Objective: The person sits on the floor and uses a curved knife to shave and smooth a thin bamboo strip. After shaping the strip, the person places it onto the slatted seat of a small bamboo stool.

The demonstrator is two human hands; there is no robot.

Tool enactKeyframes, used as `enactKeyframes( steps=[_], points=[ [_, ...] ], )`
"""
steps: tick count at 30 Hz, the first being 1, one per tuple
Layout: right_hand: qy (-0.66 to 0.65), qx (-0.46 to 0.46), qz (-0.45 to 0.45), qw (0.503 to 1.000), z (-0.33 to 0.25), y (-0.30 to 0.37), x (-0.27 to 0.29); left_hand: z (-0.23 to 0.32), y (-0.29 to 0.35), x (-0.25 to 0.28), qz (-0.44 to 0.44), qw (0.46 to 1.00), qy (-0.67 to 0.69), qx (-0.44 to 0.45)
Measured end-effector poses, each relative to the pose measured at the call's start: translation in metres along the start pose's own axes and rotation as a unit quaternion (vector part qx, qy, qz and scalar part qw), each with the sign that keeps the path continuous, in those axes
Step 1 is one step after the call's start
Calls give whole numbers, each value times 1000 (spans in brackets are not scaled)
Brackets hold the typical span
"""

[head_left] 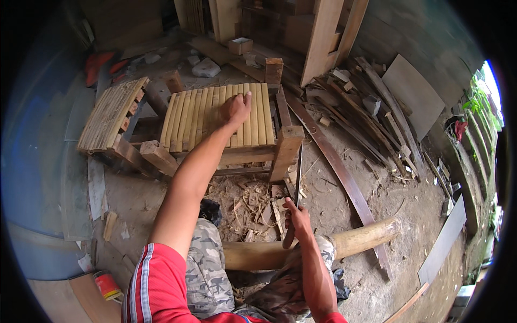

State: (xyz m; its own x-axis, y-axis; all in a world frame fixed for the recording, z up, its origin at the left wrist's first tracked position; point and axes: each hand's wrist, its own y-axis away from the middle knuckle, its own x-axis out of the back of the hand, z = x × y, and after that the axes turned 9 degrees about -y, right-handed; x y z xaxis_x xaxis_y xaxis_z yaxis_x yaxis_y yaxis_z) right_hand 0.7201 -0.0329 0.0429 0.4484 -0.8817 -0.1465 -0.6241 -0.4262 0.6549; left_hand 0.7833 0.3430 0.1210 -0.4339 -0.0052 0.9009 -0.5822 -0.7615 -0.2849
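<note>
Pressing my left hand (235,109) flat, fingers spread, on the slatted bamboo seat (218,116) of an unfinished wooden chair frame (285,145) out in front of me.

My right hand (297,219) sits low near my knee, closed around the handle of a long blade (298,175) that points up toward the frame's front leg. Pale yellow slats run side by side across the seat; a thick bamboo pole (355,242) lies across the dirt floor (344,210) under my right wrist.
</note>
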Motion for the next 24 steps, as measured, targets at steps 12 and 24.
enactKeyframes(
  steps=[12, 24],
  points=[
    [-3, 23, -22, 999, 0, 5, -6, -104, 152, 56, -94, 968, -154, -173],
    [16, 317, -1, 948, -53, 67, -14, -187, 225, 188, 270, 945, 165, -90]
  ],
)
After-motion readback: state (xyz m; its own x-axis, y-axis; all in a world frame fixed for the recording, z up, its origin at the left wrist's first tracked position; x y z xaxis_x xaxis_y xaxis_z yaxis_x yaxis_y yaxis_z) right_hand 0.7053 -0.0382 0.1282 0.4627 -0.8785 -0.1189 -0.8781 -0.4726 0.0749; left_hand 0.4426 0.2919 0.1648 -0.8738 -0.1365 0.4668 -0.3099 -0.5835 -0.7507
